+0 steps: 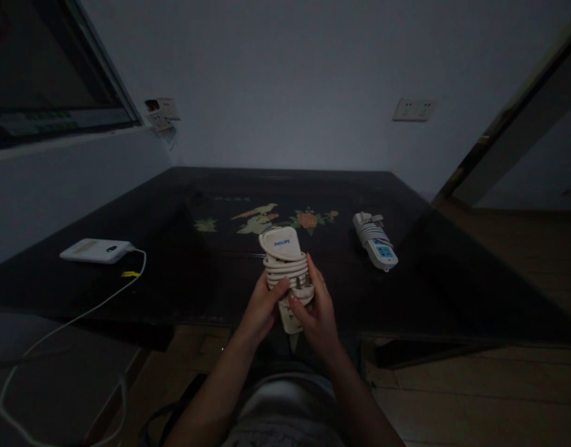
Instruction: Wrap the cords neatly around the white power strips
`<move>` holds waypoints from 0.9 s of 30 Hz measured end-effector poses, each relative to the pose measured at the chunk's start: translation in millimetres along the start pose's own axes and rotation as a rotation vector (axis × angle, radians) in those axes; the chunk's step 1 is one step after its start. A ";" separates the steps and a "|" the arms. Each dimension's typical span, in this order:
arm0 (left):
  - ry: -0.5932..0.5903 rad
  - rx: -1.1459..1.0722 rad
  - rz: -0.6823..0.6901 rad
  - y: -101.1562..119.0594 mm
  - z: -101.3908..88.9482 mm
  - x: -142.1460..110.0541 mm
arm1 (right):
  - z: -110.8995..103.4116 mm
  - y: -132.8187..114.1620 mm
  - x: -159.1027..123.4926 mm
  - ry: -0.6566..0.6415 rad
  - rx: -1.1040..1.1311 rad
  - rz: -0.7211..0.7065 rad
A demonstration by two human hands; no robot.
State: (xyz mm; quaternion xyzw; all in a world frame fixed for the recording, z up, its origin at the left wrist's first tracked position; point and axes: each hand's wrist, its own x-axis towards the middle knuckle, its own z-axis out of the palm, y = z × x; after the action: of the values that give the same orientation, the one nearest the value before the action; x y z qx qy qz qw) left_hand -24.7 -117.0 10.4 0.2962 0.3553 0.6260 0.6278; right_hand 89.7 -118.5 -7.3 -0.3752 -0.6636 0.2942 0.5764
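Between my two hands is a white power strip [282, 244] marked PHILIPS, with its cord wound several times around its middle. My left hand [263, 304] grips it from the left, thumb across the coiled cord. On the right side, my right hand [317, 310] holds the strip by the plug [304, 292], whose metal prongs point up. The strip's lower end, with sockets, hangs below my thumbs at the table's front edge. A second power strip [375, 241], with a wound cord and a blue socket face, lies apart on the table to the right.
The dark table [211, 273] bears a painted bird and flower pattern. A white phone-like device [98, 250] lies at left, its white cable [90, 308] looping off the front edge. Wall sockets [413, 110] are on the back wall; a window [57, 68] is at left.
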 end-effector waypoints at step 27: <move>0.129 -0.115 0.111 0.6 -0.3 -2.2 | -5.0 3.2 1.7 0.057 0.011 0.047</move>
State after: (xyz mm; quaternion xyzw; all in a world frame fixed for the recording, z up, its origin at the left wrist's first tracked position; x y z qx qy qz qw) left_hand -25.2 -119.2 10.9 0.2377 0.3414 0.6970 0.5841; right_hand 95.0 -115.6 -8.2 -0.3956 -0.6363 0.3004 0.5902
